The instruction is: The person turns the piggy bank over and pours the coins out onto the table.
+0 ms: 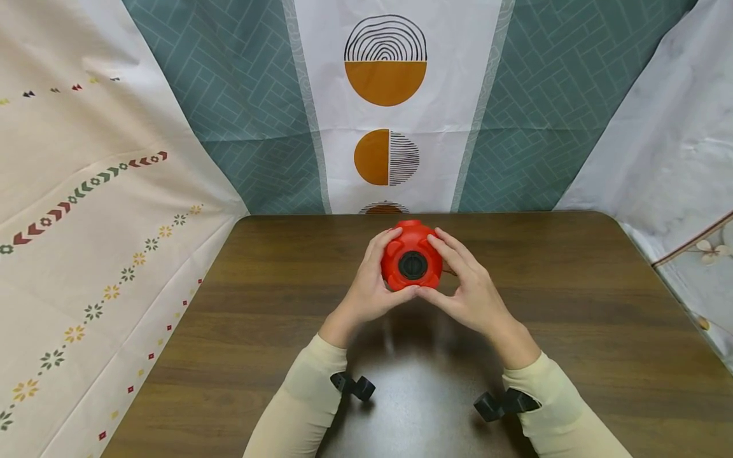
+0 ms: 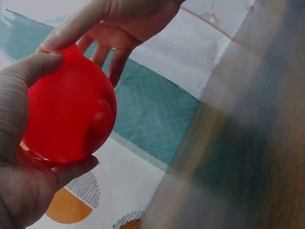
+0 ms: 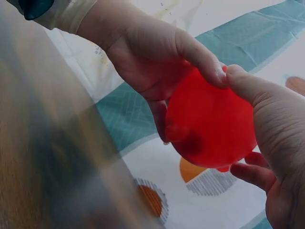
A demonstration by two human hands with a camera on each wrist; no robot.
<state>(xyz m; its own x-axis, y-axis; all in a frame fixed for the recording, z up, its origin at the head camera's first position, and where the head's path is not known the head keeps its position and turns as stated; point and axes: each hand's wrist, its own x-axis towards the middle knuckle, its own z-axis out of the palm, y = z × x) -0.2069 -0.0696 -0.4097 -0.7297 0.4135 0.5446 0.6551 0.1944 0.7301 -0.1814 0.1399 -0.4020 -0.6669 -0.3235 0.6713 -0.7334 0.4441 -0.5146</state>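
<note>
red ball (image 1: 411, 264), black cap only head view

Dark brown wooden table (image 1: 572, 305), long and flat, with a rounded corner at the back right. Shiny in the middle near the front. Patterned cloths (image 1: 103, 254) hanging all around its edges.

Round glossy red plastic object (image 3: 209, 124) held up between both hands. Right hand (image 3: 276, 143) at frame right, thumb lying over the top of it, one finger curled under its lower edge. Left hand (image 3: 152, 57) comes from upper left, cream sleeve cuff (image 3: 66, 14) at the wrist, thumb on top touching the right thumb tip, fingers behind. Blurred dark brown wooden tabletop (image 3: 47, 157) at left. Patterned teal, white and orange cloth backdrop (image 3: 181, 200) behind.
</note>
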